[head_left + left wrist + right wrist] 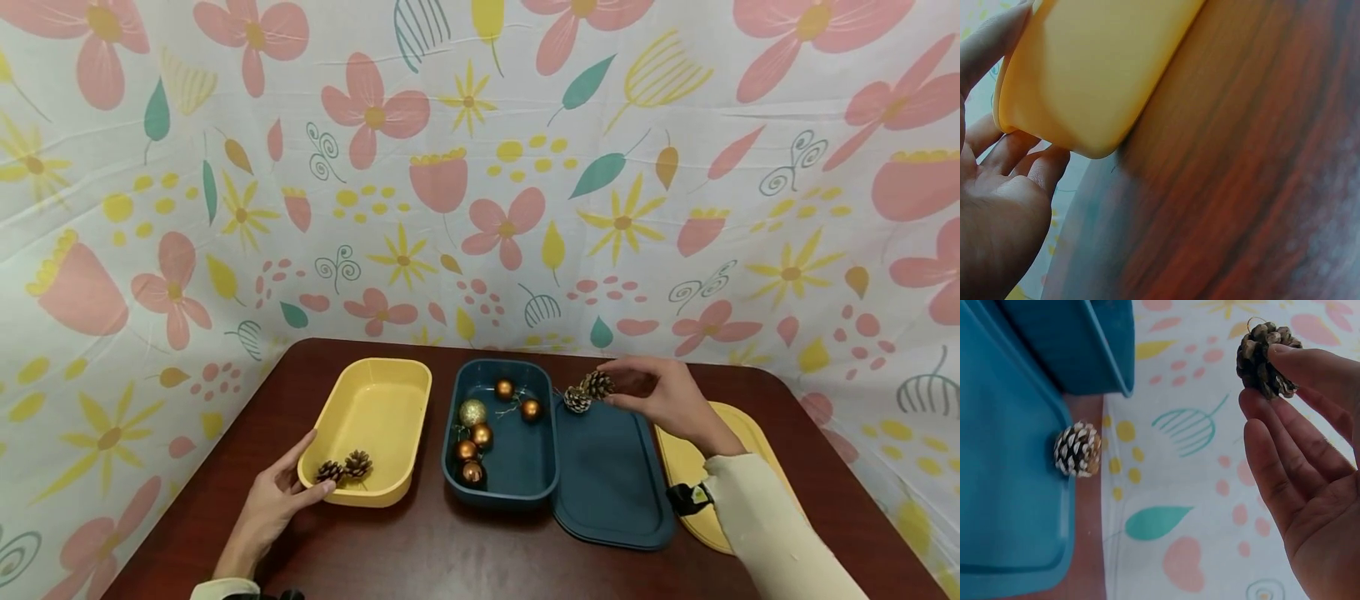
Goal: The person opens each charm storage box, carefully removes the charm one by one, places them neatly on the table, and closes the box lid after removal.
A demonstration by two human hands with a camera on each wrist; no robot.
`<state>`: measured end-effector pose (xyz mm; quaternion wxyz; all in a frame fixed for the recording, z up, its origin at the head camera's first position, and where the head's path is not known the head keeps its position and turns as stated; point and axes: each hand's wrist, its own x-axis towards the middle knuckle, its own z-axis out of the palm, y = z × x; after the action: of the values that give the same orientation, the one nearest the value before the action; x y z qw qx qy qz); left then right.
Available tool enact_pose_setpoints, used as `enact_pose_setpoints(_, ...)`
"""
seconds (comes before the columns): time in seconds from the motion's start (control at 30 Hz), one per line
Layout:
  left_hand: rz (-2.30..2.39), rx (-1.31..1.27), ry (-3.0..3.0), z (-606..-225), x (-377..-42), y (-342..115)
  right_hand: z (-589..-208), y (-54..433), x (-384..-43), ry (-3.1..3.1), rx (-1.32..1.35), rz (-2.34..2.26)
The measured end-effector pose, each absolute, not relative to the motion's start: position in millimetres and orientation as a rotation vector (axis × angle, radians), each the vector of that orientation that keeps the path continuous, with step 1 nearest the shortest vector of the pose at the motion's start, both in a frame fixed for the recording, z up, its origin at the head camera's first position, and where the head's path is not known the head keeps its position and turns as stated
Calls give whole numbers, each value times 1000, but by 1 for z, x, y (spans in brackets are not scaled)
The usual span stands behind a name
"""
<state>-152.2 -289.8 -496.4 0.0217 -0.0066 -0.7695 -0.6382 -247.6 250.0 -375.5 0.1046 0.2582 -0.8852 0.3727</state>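
in the head view, the yellow box point(382, 417) at the left is gripped at its near left corner by the left hand point(273, 500), with the thumb set at the rim. two pinecones point(358, 463) are seen in the box's near end. in the middle, five copper balls point(482, 435) and one glittery gold ball point(473, 412) are held by the blue box point(517, 487). to the right, the blue lid point(615, 475) is laid beside that box, and the yellow lid point(701, 527) is partly hidden by the right sleeve point(772, 517). over the far end of the blue lid, a raised pinecone point(597, 385) is pinched by the right hand point(667, 396), near a loose pinecone point(577, 400).

in the left wrist view, the yellow box's corner is seen grasped, the fingers curled about its rim.

in the right wrist view, the raised pinecone is shown pinched between thumb and fingertips, clear of the loose pinecone at the blue lid's edge. the step in hand is judged to be the picking up of one pinecone; for any next move, a light, steady pinch seems to be called for, with the yellow box kept steady.
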Motion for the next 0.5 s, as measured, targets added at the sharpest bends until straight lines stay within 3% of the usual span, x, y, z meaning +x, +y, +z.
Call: enact_pose_setpoints(0.5,-1974,5,-2402,-496,-152,-290,-398,275,-251,-2694,568,1114)
